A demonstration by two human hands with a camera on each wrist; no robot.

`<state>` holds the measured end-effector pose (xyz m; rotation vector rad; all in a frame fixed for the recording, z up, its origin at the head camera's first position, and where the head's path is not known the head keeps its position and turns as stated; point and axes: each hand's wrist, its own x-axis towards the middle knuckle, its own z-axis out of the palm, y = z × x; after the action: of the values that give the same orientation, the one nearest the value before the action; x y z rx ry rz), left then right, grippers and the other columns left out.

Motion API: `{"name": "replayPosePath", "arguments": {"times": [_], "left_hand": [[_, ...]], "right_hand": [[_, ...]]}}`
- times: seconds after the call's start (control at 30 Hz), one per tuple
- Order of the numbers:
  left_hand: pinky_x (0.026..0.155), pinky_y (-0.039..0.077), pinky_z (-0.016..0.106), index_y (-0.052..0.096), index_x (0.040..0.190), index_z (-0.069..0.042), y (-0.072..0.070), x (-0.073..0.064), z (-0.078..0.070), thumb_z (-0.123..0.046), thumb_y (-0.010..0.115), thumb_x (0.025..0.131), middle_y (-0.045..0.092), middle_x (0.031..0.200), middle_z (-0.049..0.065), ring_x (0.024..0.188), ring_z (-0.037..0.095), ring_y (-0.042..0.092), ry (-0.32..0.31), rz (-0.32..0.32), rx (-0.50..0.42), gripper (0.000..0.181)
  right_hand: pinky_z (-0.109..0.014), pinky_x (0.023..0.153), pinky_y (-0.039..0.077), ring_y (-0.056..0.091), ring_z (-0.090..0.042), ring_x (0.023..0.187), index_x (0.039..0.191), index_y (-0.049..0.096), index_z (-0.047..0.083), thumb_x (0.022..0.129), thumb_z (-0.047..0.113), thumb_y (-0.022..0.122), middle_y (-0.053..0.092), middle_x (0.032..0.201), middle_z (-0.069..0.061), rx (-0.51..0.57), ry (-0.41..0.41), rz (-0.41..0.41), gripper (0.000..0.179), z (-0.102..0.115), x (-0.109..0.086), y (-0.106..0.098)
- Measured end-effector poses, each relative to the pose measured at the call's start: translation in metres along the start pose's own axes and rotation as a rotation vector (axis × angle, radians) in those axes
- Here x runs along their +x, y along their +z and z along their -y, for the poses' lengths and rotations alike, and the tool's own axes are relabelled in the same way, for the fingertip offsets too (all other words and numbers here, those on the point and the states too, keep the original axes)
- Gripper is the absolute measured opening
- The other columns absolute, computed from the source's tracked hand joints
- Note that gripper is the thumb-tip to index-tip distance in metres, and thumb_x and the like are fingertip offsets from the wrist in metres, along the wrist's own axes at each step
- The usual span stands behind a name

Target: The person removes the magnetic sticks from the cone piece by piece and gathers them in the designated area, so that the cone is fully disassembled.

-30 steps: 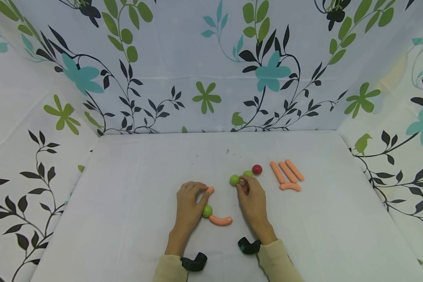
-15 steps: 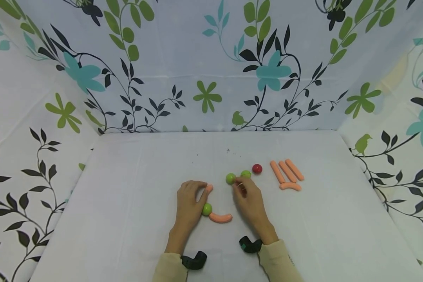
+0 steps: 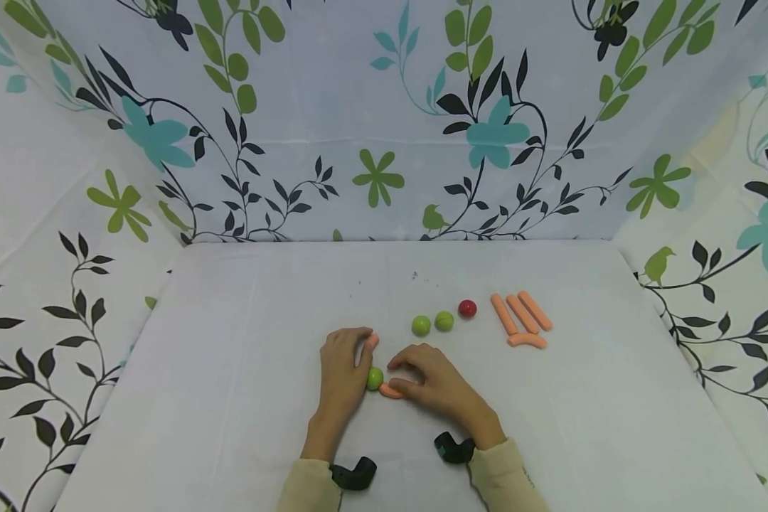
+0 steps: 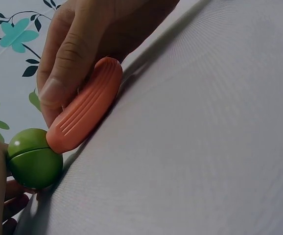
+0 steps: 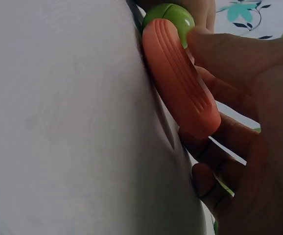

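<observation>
My left hand (image 3: 343, 363) pinches a short orange sausage-shaped piece (image 3: 373, 340) between thumb and fingers; most of that piece is hidden. A glossy green ball (image 3: 375, 378) with a seam line sits against the thumb side of this hand. Touching the ball is a curved, ridged orange sausage-shaped piece (image 5: 180, 78), lying on the white cloth. My right hand (image 3: 444, 384) is over this curved piece, its thumb and fingers loosely bent with a gap between them. In the left wrist view, the right thumb (image 4: 56, 90) lies behind the curved piece (image 4: 87, 105).
Beyond the right hand lie two more green balls, one on the left (image 3: 421, 326) and one on the right (image 3: 444, 321), then a red ball (image 3: 467, 308). Several orange sausage-shaped pieces (image 3: 520, 313) lie farther right. A leaf-patterned curtain (image 3: 371, 121) borders the white table (image 3: 230, 313).
My right hand has left the green balls and come down-left over the curved orange piece. The two far green balls have shifted slightly left. The left hand's orange piece has shifted slightly left.
</observation>
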<state>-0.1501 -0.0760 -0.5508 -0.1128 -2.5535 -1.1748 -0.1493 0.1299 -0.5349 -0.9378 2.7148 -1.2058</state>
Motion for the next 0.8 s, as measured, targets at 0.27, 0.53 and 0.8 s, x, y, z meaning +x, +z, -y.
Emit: {"name": "replayPosePath", "arguments": {"times": [0.27, 0.53, 0.8], "left_hand": [[0.108, 0.040, 0.056, 0.074, 0.117, -0.014, 0.0017, -0.0007, -0.0001, -0.024, 0.064, 0.104, 0.073, 0.120, 0.007, 0.122, 0.033, 0.060, 0.049, -0.016, 0.026, 0.019], [0.103, 0.043, 0.057, 0.076, 0.112, -0.016, 0.0037, -0.0030, 0.0020, -0.006, 0.064, 0.097, 0.072, 0.119, 0.005, 0.117, 0.033, 0.062, 0.094, -0.049, 0.050, 0.022], [0.099, 0.042, 0.059, 0.077, 0.102, -0.016, 0.0037, -0.0018, 0.0020, 0.005, 0.058, 0.089, 0.073, 0.117, 0.003, 0.116, 0.033, 0.059, 0.171, -0.053, 0.057, 0.031]], "right_hand": [[-0.031, 0.086, 0.046, 0.061, -0.008, 0.096, 0.109, 0.074, 0.022, 0.087, 0.038, 0.085, 0.074, 0.108, 0.011, -0.045, -0.087, 0.011, 0.030, 0.0039, 0.0003, 0.0029], [-0.029, 0.084, 0.046, 0.059, -0.006, 0.090, 0.106, 0.073, 0.021, 0.089, 0.028, 0.084, 0.072, 0.100, 0.010, -0.073, -0.094, 0.006, 0.022, 0.0047, -0.0013, 0.0051], [-0.029, 0.082, 0.048, 0.059, -0.006, 0.089, 0.104, 0.073, 0.019, 0.089, 0.020, 0.083, 0.072, 0.096, 0.010, -0.093, -0.109, -0.068, 0.018, 0.0017, 0.0005, 0.0022]]}}
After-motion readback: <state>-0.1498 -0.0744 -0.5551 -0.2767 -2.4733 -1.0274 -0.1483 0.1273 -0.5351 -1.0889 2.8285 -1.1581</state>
